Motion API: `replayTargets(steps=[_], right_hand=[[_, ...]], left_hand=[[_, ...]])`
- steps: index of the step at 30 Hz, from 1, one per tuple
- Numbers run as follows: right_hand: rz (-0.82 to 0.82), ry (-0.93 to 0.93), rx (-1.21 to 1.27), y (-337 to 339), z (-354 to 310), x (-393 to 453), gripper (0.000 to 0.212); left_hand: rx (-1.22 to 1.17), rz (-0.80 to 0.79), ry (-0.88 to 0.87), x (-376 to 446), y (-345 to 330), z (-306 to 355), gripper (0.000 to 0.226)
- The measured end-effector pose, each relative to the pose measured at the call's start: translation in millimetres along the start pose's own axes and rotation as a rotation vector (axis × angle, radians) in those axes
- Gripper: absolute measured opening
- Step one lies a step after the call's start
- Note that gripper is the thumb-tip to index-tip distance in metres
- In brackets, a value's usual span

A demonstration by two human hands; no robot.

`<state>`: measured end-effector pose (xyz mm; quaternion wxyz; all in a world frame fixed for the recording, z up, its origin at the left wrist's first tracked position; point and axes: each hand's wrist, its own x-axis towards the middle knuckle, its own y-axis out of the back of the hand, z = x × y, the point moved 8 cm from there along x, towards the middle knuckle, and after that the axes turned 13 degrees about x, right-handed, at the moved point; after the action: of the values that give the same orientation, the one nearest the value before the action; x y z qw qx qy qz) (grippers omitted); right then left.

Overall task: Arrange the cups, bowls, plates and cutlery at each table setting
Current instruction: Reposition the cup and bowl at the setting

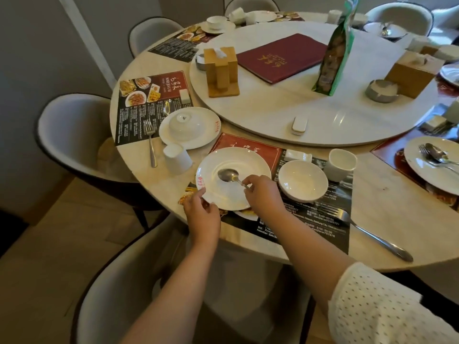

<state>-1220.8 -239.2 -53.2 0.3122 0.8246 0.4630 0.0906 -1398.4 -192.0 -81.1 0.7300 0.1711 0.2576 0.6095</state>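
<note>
Now left grip (201,211) pinching plate (250,163) rim; right grip (260,192) clamped on spoon (228,175), bowl in plate.

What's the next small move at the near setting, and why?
Probably lift the spoon off the plate with the right hand and lay it beside the fork: the left hand steadies the rim, and the finished setting leaves cutlery off the plate.

White plate (233,167), silver spoon (228,175), maroon menu (282,57)
</note>
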Motion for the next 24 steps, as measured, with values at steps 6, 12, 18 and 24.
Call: replayTargets(steps=[6,12,18,24], right_hand=[[0.053,0.117,-0.112,-15.1,-6.5,4.7,0.026],[0.085,0.125,-0.156,-10.7,-6.1,-0.9,0.031],[0.245,0.102,0.028,32.2,2.8,-47.2,0.03],[0.545,-0.1,0.13,99.2,77.1,-108.8,0.015]], left_hand=[[-0.026,-0.028,0.001,-0.6,1.2,2.5,0.039],[-0.026,-0.077,0.007,-1.5,0.3,3.5,0.037],[-0.076,-0.058,0.065,-32.4,-7.3,4.2,0.027],[0.017,-0.194,-0.086,-87.5,-51.3,29.0,0.02]])
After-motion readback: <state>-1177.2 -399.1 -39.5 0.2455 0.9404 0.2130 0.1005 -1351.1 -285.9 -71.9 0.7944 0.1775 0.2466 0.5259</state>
